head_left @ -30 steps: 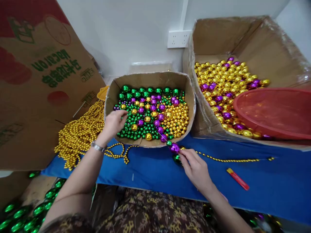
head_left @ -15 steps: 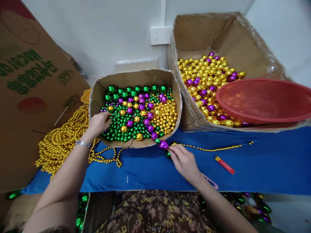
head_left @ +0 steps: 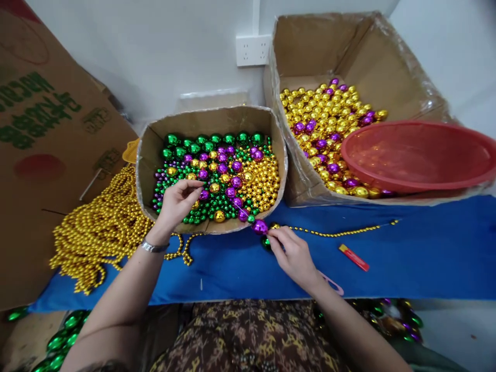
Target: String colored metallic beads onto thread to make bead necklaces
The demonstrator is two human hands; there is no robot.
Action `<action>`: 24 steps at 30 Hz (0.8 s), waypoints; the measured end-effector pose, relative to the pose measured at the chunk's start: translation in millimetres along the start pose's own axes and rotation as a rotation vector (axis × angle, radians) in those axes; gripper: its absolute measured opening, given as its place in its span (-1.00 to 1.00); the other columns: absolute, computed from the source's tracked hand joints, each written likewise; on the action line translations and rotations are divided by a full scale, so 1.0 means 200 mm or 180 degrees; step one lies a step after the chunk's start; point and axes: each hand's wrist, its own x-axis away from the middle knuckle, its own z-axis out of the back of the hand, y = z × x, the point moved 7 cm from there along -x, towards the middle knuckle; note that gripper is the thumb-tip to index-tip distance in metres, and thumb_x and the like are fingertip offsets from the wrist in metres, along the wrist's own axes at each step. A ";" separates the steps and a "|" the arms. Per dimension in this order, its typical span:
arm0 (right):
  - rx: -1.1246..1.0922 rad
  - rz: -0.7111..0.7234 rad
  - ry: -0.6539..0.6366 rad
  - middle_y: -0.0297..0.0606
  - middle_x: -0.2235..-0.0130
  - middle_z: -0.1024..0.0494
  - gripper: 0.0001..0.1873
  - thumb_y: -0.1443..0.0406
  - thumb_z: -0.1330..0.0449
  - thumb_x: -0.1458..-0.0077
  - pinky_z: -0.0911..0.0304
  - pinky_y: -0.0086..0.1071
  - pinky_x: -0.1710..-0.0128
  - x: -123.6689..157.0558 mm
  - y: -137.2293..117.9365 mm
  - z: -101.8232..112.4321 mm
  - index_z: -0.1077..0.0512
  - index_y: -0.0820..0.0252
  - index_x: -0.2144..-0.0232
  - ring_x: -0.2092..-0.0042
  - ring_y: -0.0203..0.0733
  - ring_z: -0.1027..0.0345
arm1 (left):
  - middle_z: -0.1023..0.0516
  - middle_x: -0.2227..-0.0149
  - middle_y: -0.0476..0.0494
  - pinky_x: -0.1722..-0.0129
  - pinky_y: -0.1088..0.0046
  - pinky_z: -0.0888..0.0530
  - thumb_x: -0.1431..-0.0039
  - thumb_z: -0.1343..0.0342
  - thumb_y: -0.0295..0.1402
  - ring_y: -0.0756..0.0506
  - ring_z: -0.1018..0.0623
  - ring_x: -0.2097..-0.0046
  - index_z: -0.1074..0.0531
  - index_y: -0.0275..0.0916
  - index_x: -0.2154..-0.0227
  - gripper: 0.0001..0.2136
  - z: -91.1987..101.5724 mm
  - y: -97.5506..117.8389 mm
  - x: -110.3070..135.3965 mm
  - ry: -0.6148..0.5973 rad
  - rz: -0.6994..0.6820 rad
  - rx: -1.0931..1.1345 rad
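My left hand [head_left: 179, 204] is over the smaller cardboard box, its thumb and forefinger pinched at what looks like a small green bead [head_left: 204, 184]. Below it in the box lie green, purple and gold beads. My right hand [head_left: 292, 256] is closed on a bead string just outside the box's front rim. A big purple bead [head_left: 259, 227], a small green bead [head_left: 251, 218] and a thin needle-like tip [head_left: 239, 207] lead from my fingers toward the box. The string's gold bead tail [head_left: 337, 233] stretches right across the blue cloth.
The smaller box [head_left: 209, 116] stands beside a larger carton [head_left: 321, 44] of gold and purple beads, with a red basin [head_left: 418, 155] on its edge. Gold bead strands [head_left: 101, 222] are heaped at left. A red-and-yellow cutter-like item [head_left: 354, 257] and a pink handle [head_left: 331, 283] lie at right.
My left hand has moved right, from the box's left side toward its middle, fingertips now pinched nearer the string. My right hand stays at the string. The view has shifted slightly.
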 end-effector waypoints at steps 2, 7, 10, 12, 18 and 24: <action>-0.0054 -0.0059 -0.0035 -0.22 0.32 -0.51 -0.84 0.31 -0.04 -0.27 -0.32 -0.36 0.25 0.00 0.01 0.00 -0.42 0.15 0.25 0.28 -0.20 -0.43 | -0.52 0.43 -0.08 0.51 0.50 -0.36 -0.07 -0.18 -0.29 0.02 -0.44 0.48 -0.54 -0.28 0.29 -0.81 0.00 0.02 0.01 0.0003 -0.0234 -0.0241; -0.0067 -0.0135 -0.0056 -0.22 0.31 -0.51 -0.84 0.30 -0.03 -0.28 -0.32 -0.36 0.24 0.00 0.02 0.01 -0.41 0.15 0.25 0.26 -0.20 -0.42 | -0.56 0.21 -0.12 0.26 0.42 -0.46 -0.12 -0.11 -0.35 -0.06 -0.54 0.22 -0.54 -0.22 0.30 -0.85 0.04 0.06 0.03 0.0261 -0.0798 -0.1032; -0.0085 -0.0138 -0.0029 -0.22 0.31 -0.51 -0.85 0.30 -0.03 -0.28 -0.31 -0.38 0.26 0.00 0.02 0.02 -0.40 0.14 0.25 0.27 -0.21 -0.42 | -0.56 0.26 -0.11 0.31 0.44 -0.46 -0.12 -0.09 -0.33 -0.05 -0.53 0.27 -0.54 -0.23 0.31 -0.84 0.07 0.05 0.03 0.0312 -0.0714 -0.1088; -0.0105 -0.0140 -0.0018 -0.23 0.31 -0.51 -0.85 0.29 -0.03 -0.28 -0.31 -0.38 0.26 0.00 0.03 0.01 -0.41 0.14 0.25 0.27 -0.21 -0.42 | -0.55 0.29 -0.10 0.37 0.47 -0.43 -0.11 -0.10 -0.30 -0.02 -0.50 0.34 -0.53 -0.24 0.30 -0.82 0.08 0.03 0.04 0.0251 -0.0555 -0.1003; -0.0156 -0.0330 -0.0078 -0.23 0.33 -0.52 -0.83 0.29 -0.03 -0.27 -0.30 -0.39 0.27 -0.01 0.05 0.01 -0.42 0.16 0.27 0.28 -0.21 -0.43 | -0.55 0.29 -0.08 0.38 0.48 -0.40 -0.14 -0.10 -0.25 -0.01 -0.48 0.39 -0.52 -0.22 0.27 -0.80 0.01 0.04 0.07 -0.0020 -0.0431 -0.0860; -0.0554 -0.0829 -0.0145 -0.29 0.40 -0.53 -0.82 0.24 -0.07 -0.24 -0.27 -0.44 0.39 -0.01 0.13 0.02 -0.44 0.17 0.31 0.39 -0.27 -0.40 | -0.56 0.22 -0.09 0.25 0.42 -0.42 -0.15 -0.09 -0.32 -0.09 -0.52 0.23 -0.54 -0.16 0.26 -0.84 -0.03 0.09 0.09 -0.0172 -0.0767 -0.1207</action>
